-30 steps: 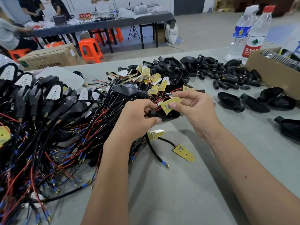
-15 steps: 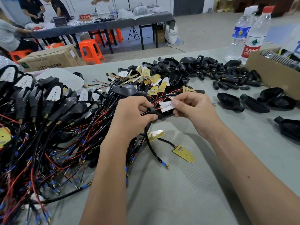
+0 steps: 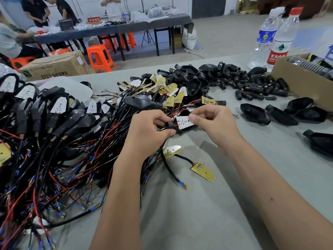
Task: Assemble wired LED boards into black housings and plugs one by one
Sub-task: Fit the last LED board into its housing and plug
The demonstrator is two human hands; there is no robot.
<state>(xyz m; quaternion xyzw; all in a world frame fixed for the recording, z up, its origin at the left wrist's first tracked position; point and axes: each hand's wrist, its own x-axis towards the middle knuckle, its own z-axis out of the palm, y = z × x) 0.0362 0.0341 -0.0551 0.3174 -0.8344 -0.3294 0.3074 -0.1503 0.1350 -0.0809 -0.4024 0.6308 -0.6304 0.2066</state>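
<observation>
Left hand (image 3: 149, 130) gripping glossy black housing (image 3: 173, 128), right hand (image 3: 214, 123) pinching flat white LED board (image 3: 184, 121)

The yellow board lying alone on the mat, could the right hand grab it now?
Probably not right away. The right hand is busy pinching the white LED board. The yellow board lies uncovered on the mat just below, so once freed, nothing blocks it.

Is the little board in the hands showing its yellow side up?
No, the LED board pinched by the right hand shows its white face with small LEDs, while the left hand grips the black housing.
</observation>
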